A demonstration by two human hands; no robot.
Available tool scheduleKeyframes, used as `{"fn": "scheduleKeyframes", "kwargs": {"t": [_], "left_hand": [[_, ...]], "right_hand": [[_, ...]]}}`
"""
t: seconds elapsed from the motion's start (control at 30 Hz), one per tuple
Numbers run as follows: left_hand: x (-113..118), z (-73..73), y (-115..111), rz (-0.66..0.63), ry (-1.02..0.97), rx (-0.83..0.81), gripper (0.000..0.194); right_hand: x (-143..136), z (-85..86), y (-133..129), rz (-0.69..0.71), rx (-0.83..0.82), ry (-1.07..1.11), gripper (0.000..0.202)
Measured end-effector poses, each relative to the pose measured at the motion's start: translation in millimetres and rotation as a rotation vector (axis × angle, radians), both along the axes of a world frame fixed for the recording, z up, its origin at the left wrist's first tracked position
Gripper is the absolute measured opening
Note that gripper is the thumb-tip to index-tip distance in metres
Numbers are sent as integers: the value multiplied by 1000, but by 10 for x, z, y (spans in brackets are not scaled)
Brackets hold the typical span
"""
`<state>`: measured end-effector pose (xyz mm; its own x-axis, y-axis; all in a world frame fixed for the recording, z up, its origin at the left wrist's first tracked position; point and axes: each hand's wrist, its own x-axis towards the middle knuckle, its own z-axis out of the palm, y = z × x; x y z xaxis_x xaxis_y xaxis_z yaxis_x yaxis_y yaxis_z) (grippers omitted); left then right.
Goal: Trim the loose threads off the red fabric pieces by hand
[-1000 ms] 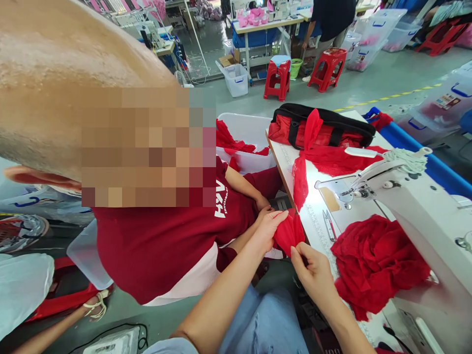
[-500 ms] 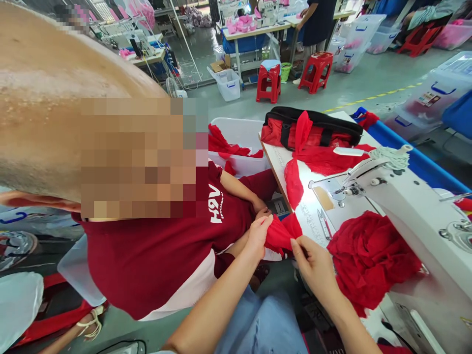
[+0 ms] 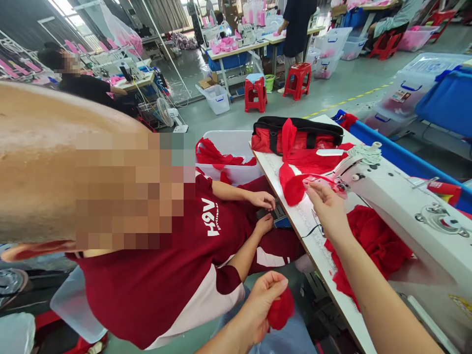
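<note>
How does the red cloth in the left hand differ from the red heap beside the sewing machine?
Size: the red cloth looks much smaller than the red heap.
Place: the red cloth is held up by the left hand; the red heap lies on the table.
Shape: the red heap is bunched in many folds; the red cloth shows fewer.
Shared: both are red fabric.

- Daylight shows through windows (image 3: 65, 7) at upper left; grey curtains (image 3: 167, 18) hang nearby;
- Red stools (image 3: 297, 78) dot a green floor (image 3: 280, 109) crossed by a yellow line (image 3: 348, 101);
- A pale-topped bench (image 3: 240, 49) stands behind.
</note>
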<state>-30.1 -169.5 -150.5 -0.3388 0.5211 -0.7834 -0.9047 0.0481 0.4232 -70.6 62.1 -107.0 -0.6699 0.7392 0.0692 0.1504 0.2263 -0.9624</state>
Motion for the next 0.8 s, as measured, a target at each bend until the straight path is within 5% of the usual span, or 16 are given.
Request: {"fn": "scheduleKeyframes", "kwargs": {"t": [0.13, 0.3, 0.57, 0.67, 0.8], "left_hand": [[9, -16, -27, 13, 12, -42, 54], [-71, 52, 72, -12, 49, 35, 53], [133, 567, 315, -251, -2, 234, 43], [302, 763, 353, -357, -80, 302, 40], [440, 927, 391, -446, -93, 328, 37]], "right_hand": [[198, -78, -198, 41, -82, -66, 31], [852, -293, -740, 188, -198, -133, 34], [1778, -651, -1289, 163, -520, 8, 57], [2017, -574, -1383, 109, -526, 12, 54], [2301, -235, -1419, 48, -473, 26, 41]]}}
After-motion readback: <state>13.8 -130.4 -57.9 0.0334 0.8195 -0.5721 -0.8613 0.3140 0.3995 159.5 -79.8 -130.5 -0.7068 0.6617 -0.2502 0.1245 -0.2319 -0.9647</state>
